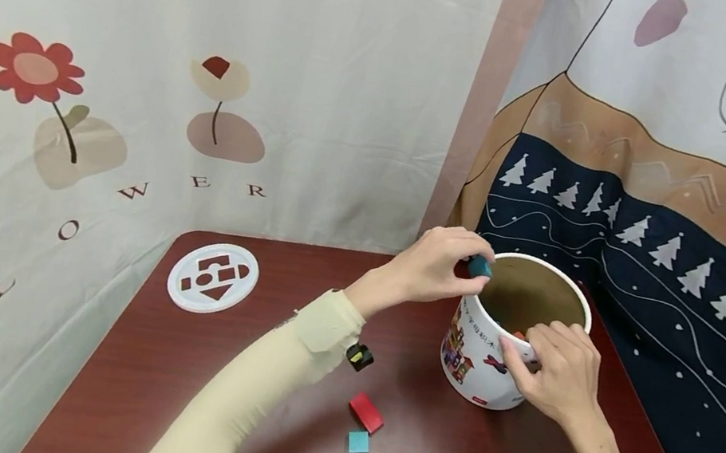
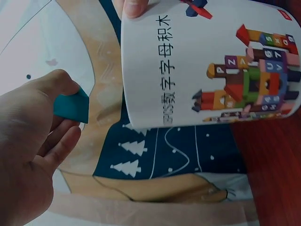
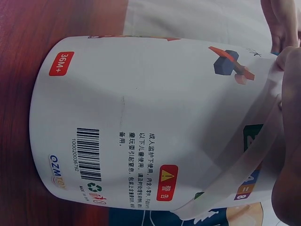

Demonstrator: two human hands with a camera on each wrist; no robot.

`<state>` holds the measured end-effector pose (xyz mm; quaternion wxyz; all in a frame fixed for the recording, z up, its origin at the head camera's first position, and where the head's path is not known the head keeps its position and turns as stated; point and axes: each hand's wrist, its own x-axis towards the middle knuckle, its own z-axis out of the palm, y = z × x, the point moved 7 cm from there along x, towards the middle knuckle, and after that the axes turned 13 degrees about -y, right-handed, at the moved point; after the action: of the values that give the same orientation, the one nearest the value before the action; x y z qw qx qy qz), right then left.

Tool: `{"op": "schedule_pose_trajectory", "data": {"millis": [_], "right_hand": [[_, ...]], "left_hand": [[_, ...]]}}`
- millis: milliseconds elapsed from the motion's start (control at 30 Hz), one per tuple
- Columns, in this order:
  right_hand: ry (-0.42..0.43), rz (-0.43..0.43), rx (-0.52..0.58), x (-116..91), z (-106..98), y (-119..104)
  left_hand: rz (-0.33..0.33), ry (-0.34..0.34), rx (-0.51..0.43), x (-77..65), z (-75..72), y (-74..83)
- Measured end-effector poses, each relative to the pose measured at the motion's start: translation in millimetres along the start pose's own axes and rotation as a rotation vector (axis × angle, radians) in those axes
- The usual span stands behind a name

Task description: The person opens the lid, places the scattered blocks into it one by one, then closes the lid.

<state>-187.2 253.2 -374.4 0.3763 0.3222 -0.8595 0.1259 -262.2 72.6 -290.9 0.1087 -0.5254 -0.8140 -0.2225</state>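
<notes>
My left hand (image 1: 432,265) pinches a teal block (image 2: 73,106) between thumb and fingers, at the left side of the bucket's rim. The block shows slanted edges in the left wrist view. A white toy-block bucket (image 1: 487,370), printed with colourful block pictures and Chinese text, stands upright on the table. My right hand (image 1: 557,366) grips its near rim, with the thumb outside and the fingers over the edge. Inside the bucket a bit of red (image 1: 519,335) shows; most of what lies within is hidden by the wall and right hand.
A red rectangular block (image 1: 366,413) and a light-blue square block (image 1: 358,443) lie close together on the dark red table (image 1: 174,388). Farther left rests a white oval board (image 1: 208,303) with shaped cutouts. Printed cloth (image 1: 357,96) hangs behind the table and along its right side.
</notes>
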Motion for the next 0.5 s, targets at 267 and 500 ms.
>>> {"op": "schedule_pose_trajectory", "data": {"millis": [267, 500], "right_hand": [[0.023, -0.030, -0.003, 6.0, -7.2, -7.5], [0.026, -0.025, -0.001, 6.6, -8.0, -8.4]], "left_hand": [[-0.014, -0.095, -0.027, 35.3, 21.6, 7.1], [-0.036, -0.156, -0.007, 54.5, 39.4, 9.0]]}}
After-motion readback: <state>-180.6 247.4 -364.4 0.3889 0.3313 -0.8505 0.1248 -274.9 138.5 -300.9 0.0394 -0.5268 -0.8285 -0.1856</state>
